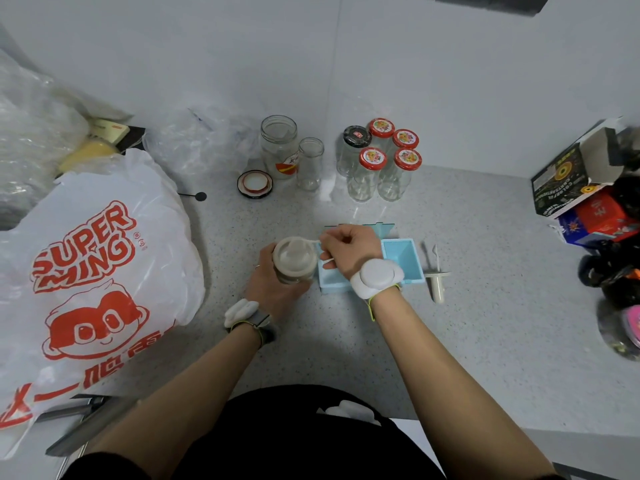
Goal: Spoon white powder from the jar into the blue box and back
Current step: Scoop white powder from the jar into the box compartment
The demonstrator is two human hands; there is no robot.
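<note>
1. Left hand (273, 285) grips the jar (295, 259), held upright on the table (346, 341), touching the blue box (401, 258) on its left side.
2. Right hand (349, 249) pinches a white spoon (304, 242); bowl sits over the jar mouth.
3. Jar looks well filled w/ powder; box interior mostly hidden, amt inside can't be told.
4. Which leg (out or back) is underway: unclear. Probably mid-task.

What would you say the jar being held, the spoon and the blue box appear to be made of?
The jar in the left hand looks like clear glass: see-through walls show the powder inside, like the glossy jars behind. The spoon, pinched by the right hand, seems thin white plastic, though it is too small to be sure. The blue box appears matte: moulded plastic or card, hard to tell.
</note>
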